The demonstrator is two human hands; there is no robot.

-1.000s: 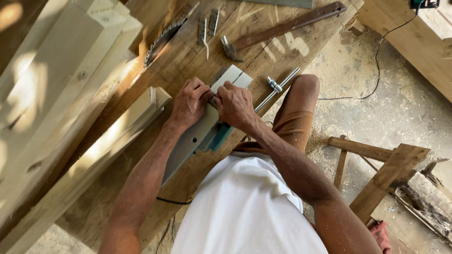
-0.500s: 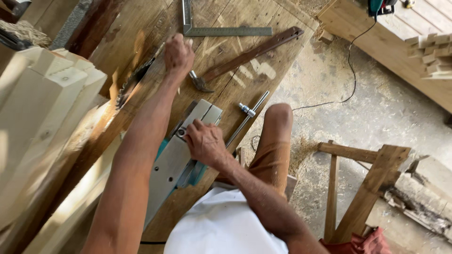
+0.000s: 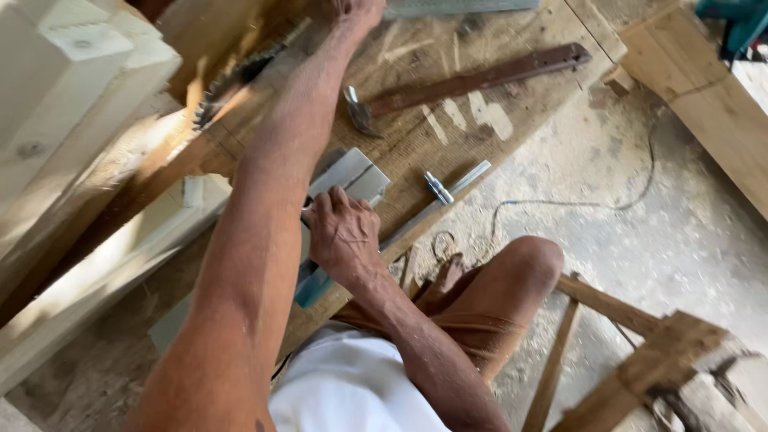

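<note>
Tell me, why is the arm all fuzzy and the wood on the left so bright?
In the head view, the left arm is motion-blurred, its hand cut off by the top edge; sunlight glares on the pale timber, washing out detail; the right hand on the grey planer looks sharper.

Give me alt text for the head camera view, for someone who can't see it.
A person at a wooden workbench rests the right hand on a grey power tool while the left hand reaches far across the bench. A hammer and a saw blade lie nearby.
</note>
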